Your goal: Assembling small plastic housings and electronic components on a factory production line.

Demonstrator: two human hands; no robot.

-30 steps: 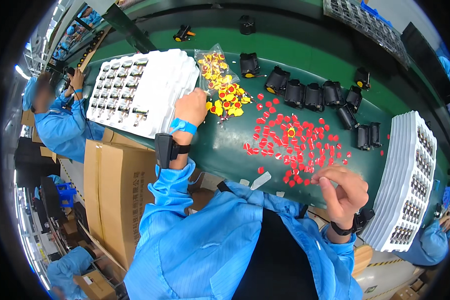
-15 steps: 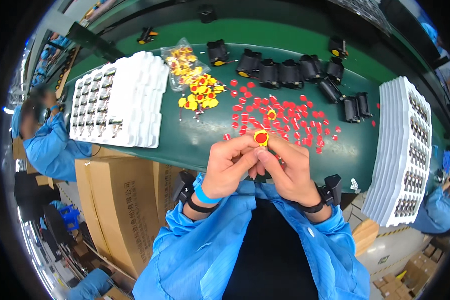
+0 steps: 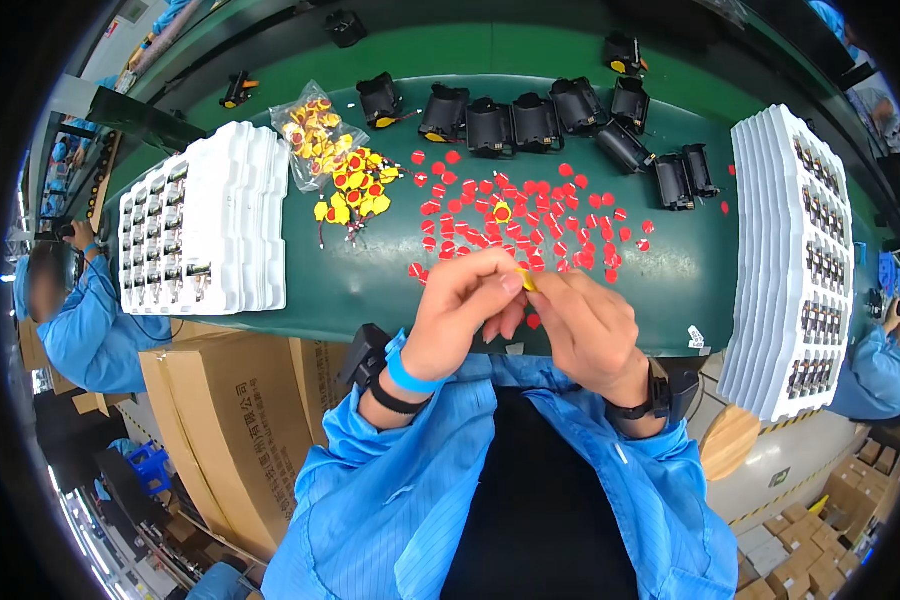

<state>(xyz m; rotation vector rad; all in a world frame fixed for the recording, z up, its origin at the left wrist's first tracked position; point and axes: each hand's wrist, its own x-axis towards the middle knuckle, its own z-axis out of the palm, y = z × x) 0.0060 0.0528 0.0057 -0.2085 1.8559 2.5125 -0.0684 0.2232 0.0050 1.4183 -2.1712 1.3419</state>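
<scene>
Both of my hands meet above the near edge of the green table. My left hand [image 3: 460, 310] pinches a small yellow disc-shaped part [image 3: 527, 281] between thumb and forefinger. On its other side, the closed fingers of my right hand [image 3: 592, 332] grip the same part. It is turned nearly edge-on, partly covered by fingertips. Just beyond my hands lie scattered red round stickers [image 3: 544, 215], with one yellow part [image 3: 502, 212] among them. Farther left is a pile of yellow parts [image 3: 358, 188] with red faces and thin leads, beside a clear plastic bag [image 3: 310, 130] of more.
Black plastic housings [image 3: 490, 127] stand in a row along the far side. Stacked white trays [image 3: 255, 225] holding metal parts rise at the left; another stack [image 3: 765, 250] stands right. A cardboard box [image 3: 235, 420] is below the table's left. Other people in blue sit at both sides.
The yellow part has tipped from showing its red face to nearly edge-on between my fingers. My view has shifted, so the table's contents appear farther left and higher.
</scene>
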